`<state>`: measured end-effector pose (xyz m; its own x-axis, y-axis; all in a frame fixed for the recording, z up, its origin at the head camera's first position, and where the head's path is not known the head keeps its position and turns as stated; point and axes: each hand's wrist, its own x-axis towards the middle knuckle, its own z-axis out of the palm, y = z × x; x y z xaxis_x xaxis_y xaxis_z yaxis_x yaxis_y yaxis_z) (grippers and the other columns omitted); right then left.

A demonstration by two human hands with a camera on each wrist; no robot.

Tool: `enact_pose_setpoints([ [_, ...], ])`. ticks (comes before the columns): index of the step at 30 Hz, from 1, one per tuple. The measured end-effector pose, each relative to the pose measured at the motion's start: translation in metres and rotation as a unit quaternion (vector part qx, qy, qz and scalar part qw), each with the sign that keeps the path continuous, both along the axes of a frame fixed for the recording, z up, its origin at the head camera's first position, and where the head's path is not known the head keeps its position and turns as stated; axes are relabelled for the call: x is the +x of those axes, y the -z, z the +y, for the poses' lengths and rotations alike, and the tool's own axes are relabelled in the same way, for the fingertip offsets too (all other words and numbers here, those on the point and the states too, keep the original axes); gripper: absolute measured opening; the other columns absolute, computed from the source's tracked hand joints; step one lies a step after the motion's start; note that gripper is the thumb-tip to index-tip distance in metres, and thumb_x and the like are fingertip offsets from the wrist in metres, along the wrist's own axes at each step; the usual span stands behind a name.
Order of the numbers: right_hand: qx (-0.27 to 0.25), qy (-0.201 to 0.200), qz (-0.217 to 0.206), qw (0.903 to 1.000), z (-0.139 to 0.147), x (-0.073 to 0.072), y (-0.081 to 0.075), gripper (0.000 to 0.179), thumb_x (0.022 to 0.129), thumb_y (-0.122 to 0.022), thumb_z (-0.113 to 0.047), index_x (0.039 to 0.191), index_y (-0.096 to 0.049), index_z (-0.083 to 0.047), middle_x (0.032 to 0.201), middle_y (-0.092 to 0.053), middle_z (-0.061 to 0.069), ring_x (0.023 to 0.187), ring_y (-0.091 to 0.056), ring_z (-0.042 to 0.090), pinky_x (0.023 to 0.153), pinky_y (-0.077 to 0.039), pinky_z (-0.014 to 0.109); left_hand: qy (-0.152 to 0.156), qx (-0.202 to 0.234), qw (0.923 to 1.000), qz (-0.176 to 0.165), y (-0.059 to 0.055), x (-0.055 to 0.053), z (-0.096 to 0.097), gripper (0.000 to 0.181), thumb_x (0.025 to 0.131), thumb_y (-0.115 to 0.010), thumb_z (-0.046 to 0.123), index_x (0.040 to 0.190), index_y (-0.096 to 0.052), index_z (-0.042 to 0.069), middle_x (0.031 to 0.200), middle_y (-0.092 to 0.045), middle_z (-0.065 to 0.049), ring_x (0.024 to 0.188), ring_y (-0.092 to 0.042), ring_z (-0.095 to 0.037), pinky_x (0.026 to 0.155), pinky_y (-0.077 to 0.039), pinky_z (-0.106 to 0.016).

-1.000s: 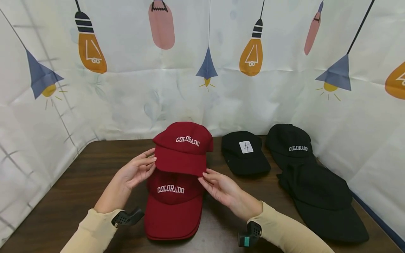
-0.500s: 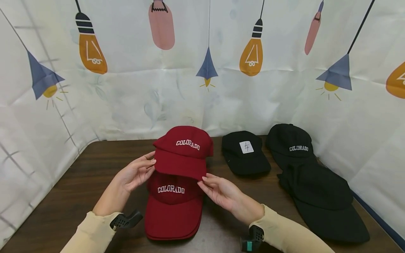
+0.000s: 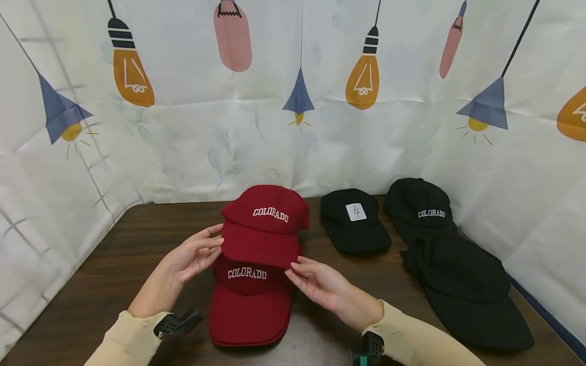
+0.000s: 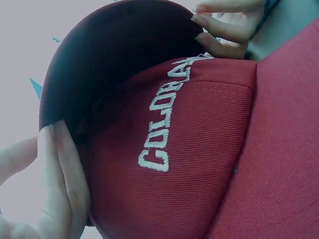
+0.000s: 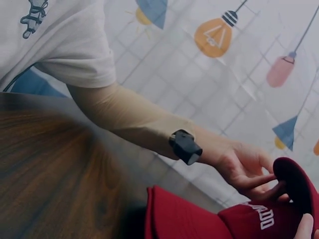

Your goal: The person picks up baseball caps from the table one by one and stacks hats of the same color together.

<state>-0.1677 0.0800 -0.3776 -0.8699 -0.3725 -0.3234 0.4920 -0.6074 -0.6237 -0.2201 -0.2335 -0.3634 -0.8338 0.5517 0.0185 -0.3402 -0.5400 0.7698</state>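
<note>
A red baseball cap (image 3: pixel 261 245) with white COLORADO lettering is held above another red COLORADO baseball cap (image 3: pixel 249 317) on the table. My left hand (image 3: pixel 196 255) pinches the upper cap's brim at its left edge; my right hand (image 3: pixel 320 285) pinches the brim's right front corner. The upper brim covers the top of the lower crown. A second brim edge shows under the lower cap's brim. In the left wrist view, the dark underside of the raised brim (image 4: pixel 114 59) arches over the lower cap's lettered crown (image 4: pixel 199 134).
Right of the red caps lies a black cap (image 3: pixel 352 236) with a white marked label. Farther right are a black COLORADO cap (image 3: pixel 418 198) and a larger-looking black cap (image 3: pixel 476 290) overlapping it. A printed curtain (image 3: pixel 256 142) hangs behind the brown table (image 3: pixel 114 274).
The upper red baseball cap has come down a little toward the lower one, and both hands have lowered with it. The lower caps and the black caps have stayed put.
</note>
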Motion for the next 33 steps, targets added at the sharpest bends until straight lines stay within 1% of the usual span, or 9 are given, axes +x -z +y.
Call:
enact_pose_setpoints([
  [5, 0.006, -0.013, 0.003, 0.9999, 0.001, 0.001, 0.002, 0.066, 0.104, -0.043, 0.008, 0.158, -0.006, 0.009, 0.141, -0.030, 0.023, 0.095, -0.065, 0.017, 0.096, -0.052, 0.026, 0.009, -0.020, 0.9996, 0.015, 0.003, 0.000, -0.006, 0.034, 0.104, -0.045, -0.008, 0.125, -0.063, 0.011, 0.114, -0.065, -0.008, 0.096, -0.069, -0.012, 0.086, -0.056, -0.023],
  [9, 0.036, -0.034, 0.023, 0.9985, 0.001, 0.001, 0.005, 0.065, 0.103, -0.043, 0.010, 0.157, -0.007, 0.009, 0.131, -0.038, 0.022, 0.098, -0.064, 0.020, 0.099, -0.051, 0.030, 0.020, -0.052, 0.9981, 0.025, 0.009, 0.000, -0.013, 0.036, 0.105, -0.045, -0.007, 0.126, -0.063, 0.015, 0.116, -0.064, -0.007, 0.097, -0.070, -0.012, 0.087, -0.056, -0.024],
  [11, 0.049, -0.041, 0.032, 0.9975, 0.002, 0.001, 0.006, 0.062, 0.103, -0.044, 0.011, 0.155, -0.010, 0.008, 0.125, -0.042, 0.021, 0.098, -0.064, 0.020, 0.100, -0.050, 0.032, 0.030, -0.062, 0.9972, 0.029, 0.011, 0.000, -0.016, 0.036, 0.105, -0.044, -0.007, 0.127, -0.062, 0.015, 0.117, -0.065, -0.008, 0.099, -0.070, -0.012, 0.087, -0.056, -0.025],
  [14, 0.054, -0.050, 0.041, 0.9965, 0.001, 0.002, 0.008, 0.056, 0.102, -0.045, 0.011, 0.150, -0.016, 0.008, 0.117, -0.047, 0.018, 0.096, -0.064, 0.019, 0.100, -0.050, 0.033, 0.047, -0.073, 0.9951, 0.047, 0.014, -0.001, -0.020, 0.035, 0.105, -0.044, -0.007, 0.129, -0.058, 0.015, 0.117, -0.066, -0.007, 0.101, -0.071, -0.014, 0.089, -0.056, -0.026],
  [17, 0.054, -0.060, 0.046, 0.9957, 0.000, 0.003, 0.009, 0.046, 0.102, -0.046, 0.011, 0.141, -0.024, 0.004, 0.111, -0.050, 0.015, 0.093, -0.064, 0.018, 0.099, -0.051, 0.032, 0.060, -0.089, 0.9920, 0.067, 0.016, -0.003, -0.023, 0.034, 0.105, -0.045, -0.006, 0.129, -0.056, 0.014, 0.116, -0.068, -0.006, 0.102, -0.071, -0.015, 0.090, -0.056, -0.028],
  [20, 0.062, -0.075, 0.052, 0.9939, -0.001, 0.004, 0.011, 0.033, 0.101, -0.048, 0.011, 0.128, -0.032, -0.001, 0.104, -0.052, 0.013, 0.092, -0.065, 0.017, 0.097, -0.053, 0.032, 0.070, -0.110, 0.9878, 0.085, 0.019, -0.003, -0.028, 0.033, 0.105, -0.045, -0.005, 0.129, -0.055, 0.016, 0.114, -0.069, -0.004, 0.102, -0.071, -0.014, 0.089, -0.056, -0.029],
  [24, 0.082, -0.097, 0.067, 0.9897, -0.001, 0.005, 0.016, 0.025, 0.100, -0.050, 0.011, 0.114, -0.039, -0.007, 0.097, -0.055, 0.011, 0.091, -0.067, 0.017, 0.095, -0.054, 0.031, 0.084, -0.134, 0.9823, 0.100, 0.023, -0.003, -0.033, 0.033, 0.104, -0.045, -0.004, 0.127, -0.056, 0.017, 0.111, -0.071, -0.001, 0.100, -0.071, -0.013, 0.087, -0.057, -0.031],
  [27, 0.092, -0.110, 0.081, 0.9864, 0.001, 0.006, 0.019, 0.023, 0.100, -0.050, 0.010, 0.112, -0.041, -0.008, 0.095, -0.056, 0.010, 0.091, -0.068, 0.018, 0.094, -0.054, 0.031, 0.087, -0.151, 0.9792, 0.104, 0.026, -0.003, -0.035, 0.031, 0.104, -0.046, -0.004, 0.125, -0.055, 0.016, 0.111, -0.072, -0.001, 0.099, -0.072, -0.012, 0.088, -0.057, -0.033],
  [33, 0.102, -0.128, 0.107, 0.9808, 0.003, 0.006, 0.029, 0.020, 0.100, -0.051, 0.009, 0.111, -0.047, -0.008, 0.092, -0.061, 0.008, 0.089, -0.069, 0.017, 0.091, -0.056, 0.030, 0.080, -0.195, 0.9725, 0.099, 0.030, -0.002, -0.036, 0.026, 0.104, -0.048, -0.001, 0.122, -0.055, 0.017, 0.111, -0.071, 0.000, 0.100, -0.071, -0.013, 0.090, -0.057, -0.035],
])
